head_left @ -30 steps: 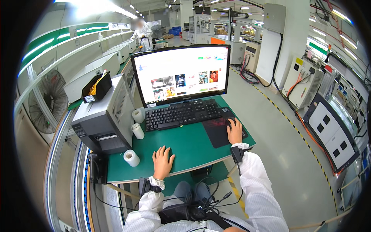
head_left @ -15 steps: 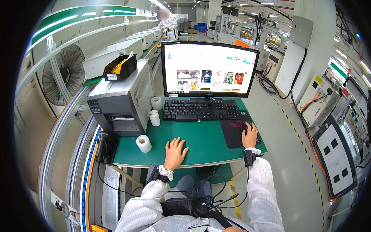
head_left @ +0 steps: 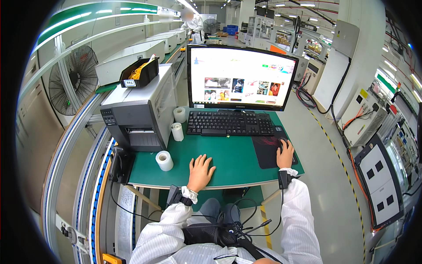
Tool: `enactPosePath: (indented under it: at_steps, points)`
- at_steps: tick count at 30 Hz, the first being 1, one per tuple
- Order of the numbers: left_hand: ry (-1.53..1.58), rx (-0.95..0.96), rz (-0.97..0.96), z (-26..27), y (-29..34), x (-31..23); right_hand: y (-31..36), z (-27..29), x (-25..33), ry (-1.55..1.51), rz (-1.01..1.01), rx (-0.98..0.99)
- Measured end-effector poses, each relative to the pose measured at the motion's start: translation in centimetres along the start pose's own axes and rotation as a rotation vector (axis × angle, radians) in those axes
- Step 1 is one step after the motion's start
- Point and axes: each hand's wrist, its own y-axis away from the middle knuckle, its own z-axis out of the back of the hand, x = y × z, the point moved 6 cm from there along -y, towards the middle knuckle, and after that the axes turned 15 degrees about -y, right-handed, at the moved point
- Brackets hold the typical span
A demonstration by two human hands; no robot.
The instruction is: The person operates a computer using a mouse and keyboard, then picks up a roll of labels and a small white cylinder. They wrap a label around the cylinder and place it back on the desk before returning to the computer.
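Head view: the tabletop [head_left: 228,167] bears a monitor [head_left: 241,68] at its back edge, keyboard [head_left: 231,123] before it, presumably for reach; mouse pad [head_left: 266,156] by the right edge. Left grip [head_left: 201,173] lies spread, empty near the front edge, perhaps for support; right grip [head_left: 285,155] curls over the pad's part-hidden mouse [head_left: 280,143].

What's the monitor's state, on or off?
On: the monitor is lit, showing a white page with rows of small pictures.

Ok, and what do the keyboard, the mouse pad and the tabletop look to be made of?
Keyboard: most likely black plastic, judging by its moulded-looking keys. Mouse pad: probably cloth or rubber, dark and matte, thin and flat without glare. Tabletop: smooth, even green, perhaps laminate or a rubbery mat; the look leaves that open.
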Motion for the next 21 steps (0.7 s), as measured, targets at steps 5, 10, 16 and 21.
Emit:
enactPosePath:
  at_steps: [5, 10, 16, 21]
  points:
    - [0.009, -0.018, -0.007, -0.03, -0.19, -0.28, 0.09, 0.35, -0.16, -0.004, 0.019, -0.029]
    - [0.008, -0.043, -0.006, 0.08, -0.12, -0.18, -0.06, 0.03, -0.04, -0.008, -0.001, -0.028]
    - [-0.001, -0.037, -0.008, -0.04, -0.2, -0.24, -0.06, 0.4, -0.06, -0.014, -0.015, -0.033]
    - [-0.003, -0.039, -0.005, 0.02, -0.17, -0.19, -0.06, 0.3, -0.05, -0.012, -0.023, -0.024]
